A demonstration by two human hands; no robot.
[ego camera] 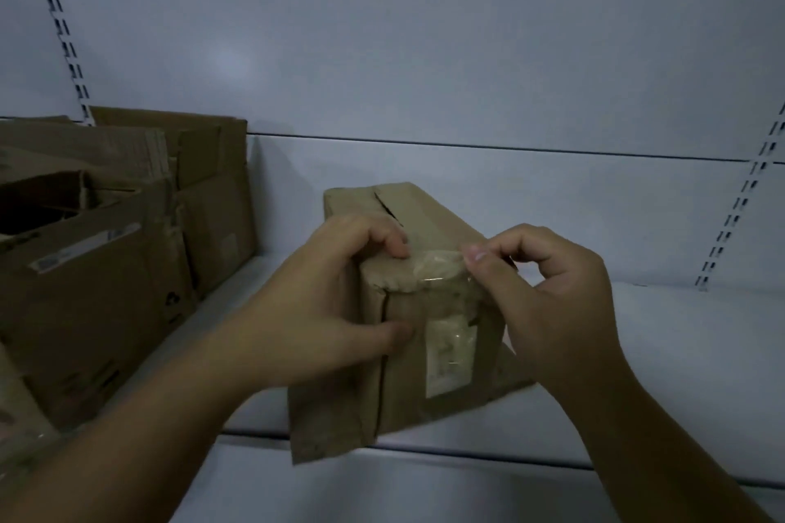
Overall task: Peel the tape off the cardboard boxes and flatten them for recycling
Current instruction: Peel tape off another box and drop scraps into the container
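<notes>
A long brown cardboard box (429,221) lies on the white shelf (637,331), its near end facing me. Clear tape (441,268) runs over the near top edge and down the end face, over a pale label (450,357). My left hand (323,310) grips the box's near left corner, fingers curled over the top and thumb pressed on the end face. My right hand (548,293) pinches the tape's edge at the top right corner of that end. A flap hangs below the box at the shelf's front edge.
Several open cardboard boxes (106,259) stand at the left of the shelf, one with a strip of tape on its side. Slotted uprights (63,30) run up the white back wall. Bare shelf lies to the right of the box.
</notes>
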